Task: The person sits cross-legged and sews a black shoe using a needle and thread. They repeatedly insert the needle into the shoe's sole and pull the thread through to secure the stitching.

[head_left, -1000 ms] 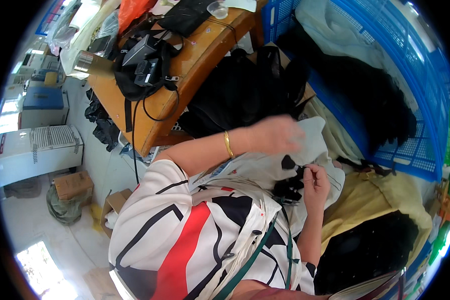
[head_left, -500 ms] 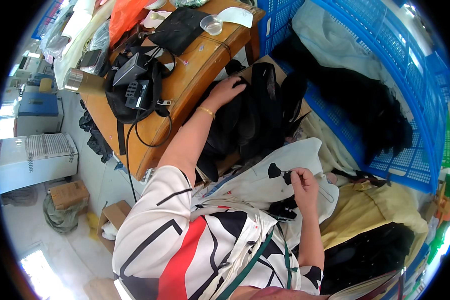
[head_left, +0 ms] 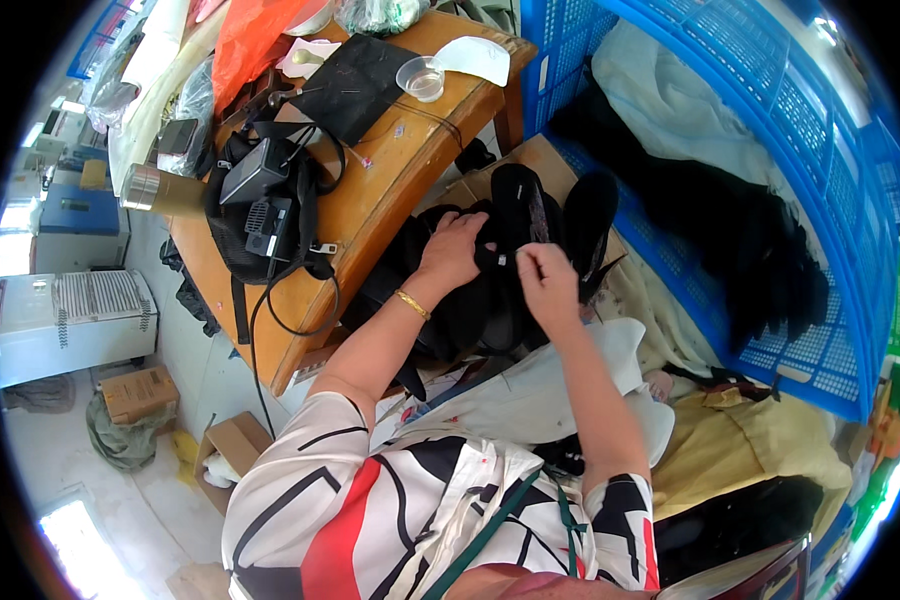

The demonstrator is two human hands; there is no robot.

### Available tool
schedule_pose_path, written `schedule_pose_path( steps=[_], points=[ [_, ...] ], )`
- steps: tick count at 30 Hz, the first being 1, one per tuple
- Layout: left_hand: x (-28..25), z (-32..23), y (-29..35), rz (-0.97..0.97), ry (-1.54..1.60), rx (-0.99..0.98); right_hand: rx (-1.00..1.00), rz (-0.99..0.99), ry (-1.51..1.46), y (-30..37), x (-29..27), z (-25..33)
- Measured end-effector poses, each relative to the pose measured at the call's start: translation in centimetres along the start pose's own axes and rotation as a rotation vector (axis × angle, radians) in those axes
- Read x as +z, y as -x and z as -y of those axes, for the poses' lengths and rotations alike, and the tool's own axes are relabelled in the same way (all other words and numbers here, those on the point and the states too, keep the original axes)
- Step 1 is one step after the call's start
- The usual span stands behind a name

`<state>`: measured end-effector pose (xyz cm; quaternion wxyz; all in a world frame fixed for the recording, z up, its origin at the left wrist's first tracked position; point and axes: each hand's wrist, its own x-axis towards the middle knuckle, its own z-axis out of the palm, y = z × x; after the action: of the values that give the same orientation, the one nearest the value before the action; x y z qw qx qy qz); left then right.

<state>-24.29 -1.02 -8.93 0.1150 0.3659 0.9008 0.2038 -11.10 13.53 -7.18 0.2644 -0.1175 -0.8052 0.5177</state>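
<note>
Dark, soft, slipper-shaped pieces (head_left: pixel 515 200) stand packed together in a cardboard box (head_left: pixel 550 160) in front of me. My left hand (head_left: pixel 452 250), with a gold bracelet at the wrist, is bent over one black slipper-shaped piece near the box's left side; a fingertip shows past the dark material. Just right of it, my right hand (head_left: pixel 550 285) is closed in a pinch over the pile. Whatever sits between its fingertips is hidden. A tiny white spot shows on the black material between the two hands.
A wooden table (head_left: pixel 380 190) at the left bears a black bag (head_left: pixel 235 215) with a device and cable, a clear cup (head_left: pixel 420 80) and a steel flask (head_left: pixel 155 188). Blue plastic crates (head_left: pixel 810 110) hold dark and white cloth at the right. Yellow cloth (head_left: pixel 740 450) lies nearer me.
My right hand has moved up and left from the white cloth to the black pieces beside my left hand. The small black pieces it pinched no longer show. My left hand has shifted slightly nearer me.
</note>
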Motion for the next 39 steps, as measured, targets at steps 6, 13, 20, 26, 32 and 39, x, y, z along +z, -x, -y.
schedule_pose_path(
  steps=[6,13,20,26,32,39],
  points=[
    [-2.7,-1.4,-6.4,0.077,-0.154,-0.118,0.208,-0.064,0.059,2.4,2.7,-5.5],
    [4.5,2.0,-17.6,-0.202,0.06,-0.175,0.326,-0.182,-0.039,2.3,2.9,-5.4],
    [9.6,10.3,-24.4,0.118,-0.033,-0.452,0.653,-0.29,-0.467,2.0,3.1,-5.7],
    [12.4,16.4,-27.6,0.297,-0.184,-0.362,0.833,-0.466,-0.839,1.2,2.2,-4.4],
    [14.4,17.2,-28.3,0.609,0.397,-0.623,0.976,-0.419,-0.956,0.2,0.9,-3.0],
    [17.5,25.8,-27.1,0.644,0.774,-0.972,1.054,-0.312,-1.082,-0.3,-0.3,-1.5]
  ],
)
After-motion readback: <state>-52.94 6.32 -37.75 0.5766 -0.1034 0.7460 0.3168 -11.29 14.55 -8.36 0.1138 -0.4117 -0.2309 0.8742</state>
